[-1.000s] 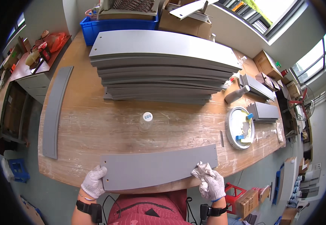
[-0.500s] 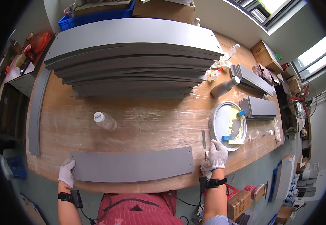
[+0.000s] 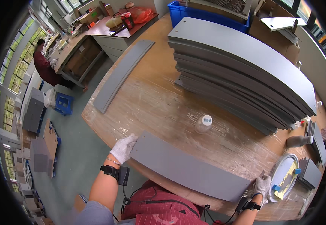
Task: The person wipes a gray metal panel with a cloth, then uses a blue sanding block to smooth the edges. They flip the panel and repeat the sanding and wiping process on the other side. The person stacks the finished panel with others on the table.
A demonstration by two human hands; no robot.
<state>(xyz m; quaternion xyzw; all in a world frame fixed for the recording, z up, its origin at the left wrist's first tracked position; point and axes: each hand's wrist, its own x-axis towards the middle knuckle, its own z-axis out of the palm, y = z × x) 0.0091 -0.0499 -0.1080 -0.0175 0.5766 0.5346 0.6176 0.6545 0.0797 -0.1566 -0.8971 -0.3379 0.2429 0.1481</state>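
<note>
A long, slightly curved grey panel [image 3: 191, 167] lies along the near edge of the table. My left hand [image 3: 124, 149], in a white knit glove, is closed on its left end. Just beyond the panel's right end is my gloved right hand [image 3: 261, 186], fingers curled over the lower part of a thin metal strip [image 3: 261, 174]. Whether that strip is lifted I cannot tell. Right beside this hand stands a round grey lid [image 3: 274, 180] bearing yellowish paste and two blue blocks [image 3: 276, 188].
A tall stack of grey panels [image 3: 241, 71] fills the far side. A clear white-capped bottle [image 3: 203, 124] stands mid-table; another panel [image 3: 123, 77] lies along the left edge. A grey bottle [image 3: 298, 141] and smaller panel stacks [image 3: 310, 173] are right. A person [image 3: 46, 65] works at another table.
The view has swung left, bringing the floor and a person into sight. My right hand has moved from the lid's near rim to the metal strip. My left hand stays at the panel's left end.
</note>
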